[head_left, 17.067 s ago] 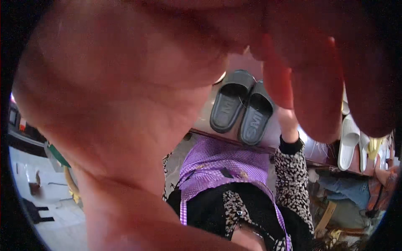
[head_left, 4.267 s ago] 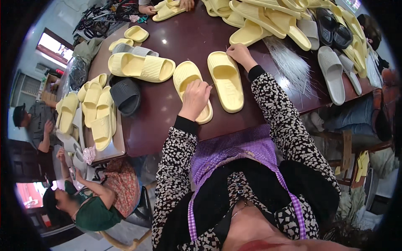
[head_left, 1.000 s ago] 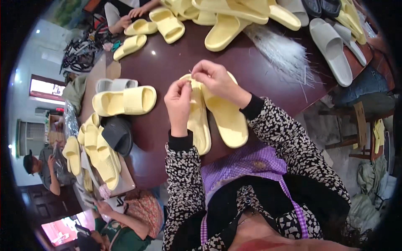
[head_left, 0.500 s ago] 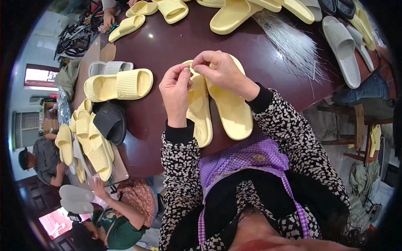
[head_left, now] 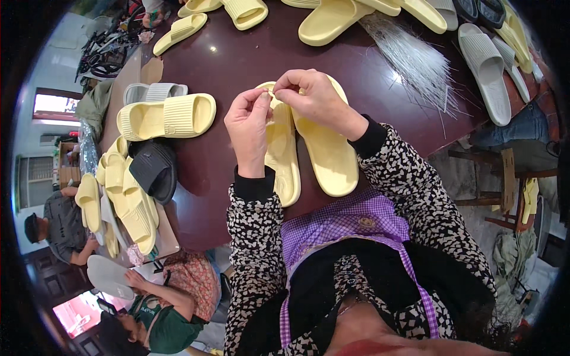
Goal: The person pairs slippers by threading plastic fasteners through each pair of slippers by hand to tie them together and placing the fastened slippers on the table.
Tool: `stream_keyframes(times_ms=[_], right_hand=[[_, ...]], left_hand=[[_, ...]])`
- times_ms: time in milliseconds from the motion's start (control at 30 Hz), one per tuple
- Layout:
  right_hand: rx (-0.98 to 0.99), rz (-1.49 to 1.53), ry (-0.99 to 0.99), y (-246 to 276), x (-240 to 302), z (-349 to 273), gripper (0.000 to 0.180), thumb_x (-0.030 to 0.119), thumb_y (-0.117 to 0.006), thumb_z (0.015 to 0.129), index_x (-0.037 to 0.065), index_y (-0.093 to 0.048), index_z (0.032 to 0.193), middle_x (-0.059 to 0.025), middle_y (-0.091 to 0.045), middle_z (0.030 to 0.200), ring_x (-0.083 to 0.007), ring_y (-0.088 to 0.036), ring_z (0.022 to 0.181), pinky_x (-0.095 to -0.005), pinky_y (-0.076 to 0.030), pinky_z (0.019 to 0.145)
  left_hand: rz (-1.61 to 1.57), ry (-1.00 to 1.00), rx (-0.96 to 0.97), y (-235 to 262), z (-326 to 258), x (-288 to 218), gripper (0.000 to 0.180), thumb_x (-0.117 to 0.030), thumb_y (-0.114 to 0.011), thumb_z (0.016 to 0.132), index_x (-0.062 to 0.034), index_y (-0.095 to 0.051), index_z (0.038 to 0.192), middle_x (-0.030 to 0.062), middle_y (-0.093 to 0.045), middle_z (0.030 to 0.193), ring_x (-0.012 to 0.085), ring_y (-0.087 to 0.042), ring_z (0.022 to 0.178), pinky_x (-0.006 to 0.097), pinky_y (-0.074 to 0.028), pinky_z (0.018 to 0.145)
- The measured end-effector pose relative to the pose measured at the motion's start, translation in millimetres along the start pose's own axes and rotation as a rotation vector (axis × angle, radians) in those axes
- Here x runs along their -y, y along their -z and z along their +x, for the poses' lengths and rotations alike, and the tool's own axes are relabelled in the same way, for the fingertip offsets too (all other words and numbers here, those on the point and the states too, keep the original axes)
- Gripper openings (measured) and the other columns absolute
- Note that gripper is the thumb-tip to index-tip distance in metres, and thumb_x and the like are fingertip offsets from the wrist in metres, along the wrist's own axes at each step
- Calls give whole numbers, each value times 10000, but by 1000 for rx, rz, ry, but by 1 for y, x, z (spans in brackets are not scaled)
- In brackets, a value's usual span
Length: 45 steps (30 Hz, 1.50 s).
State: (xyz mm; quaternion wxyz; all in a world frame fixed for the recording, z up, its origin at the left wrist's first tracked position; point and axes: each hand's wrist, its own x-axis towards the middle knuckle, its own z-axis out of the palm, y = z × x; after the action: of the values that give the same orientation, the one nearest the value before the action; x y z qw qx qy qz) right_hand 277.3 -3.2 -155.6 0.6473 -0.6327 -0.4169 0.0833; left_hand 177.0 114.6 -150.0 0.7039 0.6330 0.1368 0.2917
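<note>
Pair of pale yellow slides (head_left: 309,148) laid side by side on dark table (head_left: 237,59), soles up, near edge, within easy reach. Left hand (head_left: 249,127) and right hand (head_left: 314,98) raised over toe ends, fingertips pinched together, apparently on something fine; item too small to tell. Clear strand bundle (head_left: 415,59) kept nearby.

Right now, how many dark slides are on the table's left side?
1: a black slide lies at the left edge beside the stacked yellow slides. More dark slides sit far right; others may be hidden.
</note>
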Motion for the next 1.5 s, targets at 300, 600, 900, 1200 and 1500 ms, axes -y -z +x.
stream_keyframes(times_ms=[300,600,900,1200,1500], right_hand=[[-54,-21,-3,-2,-1,-3,112,48,-601,812,-46,-640,858,-92,-664,764,-130,-616,701,-256,-488,639],[-71,-92,58,-1,3,11,109,49,-606,827,-36,-633,891,-86,-661,782,-136,-614,719,-267,-492,660],[-25,-76,-72,-5,24,-4,103,-10,-553,872,-9,-586,970,-20,-595,870,-87,-548,817,-215,-447,733],[17,209,-48,-4,1,-1,219,-40,-546,874,39,-521,1076,15,-523,905,-56,-495,827,-185,-409,732],[23,248,-97,0,8,-3,222,-75,-541,843,29,-518,1037,1,-517,897,-75,-508,838,-197,-413,745]], left_hand=[[142,-128,-40,-4,-4,9,62,-30,-626,872,10,-628,919,-9,-584,778,44,-517,669,174,-428,601],[252,-189,-15,0,9,1,54,6,-602,857,11,-644,891,5,-614,844,51,-548,766,187,-448,657],[228,-143,45,5,-1,-1,74,-22,-602,828,25,-645,865,-2,-623,825,49,-539,728,201,-440,632],[94,-5,109,9,4,-1,67,-58,-618,815,1,-647,827,-33,-588,768,31,-505,698,197,-416,604],[-53,140,206,10,5,-2,34,-56,-632,801,-32,-655,808,-58,-575,749,19,-492,674,184,-401,593]])
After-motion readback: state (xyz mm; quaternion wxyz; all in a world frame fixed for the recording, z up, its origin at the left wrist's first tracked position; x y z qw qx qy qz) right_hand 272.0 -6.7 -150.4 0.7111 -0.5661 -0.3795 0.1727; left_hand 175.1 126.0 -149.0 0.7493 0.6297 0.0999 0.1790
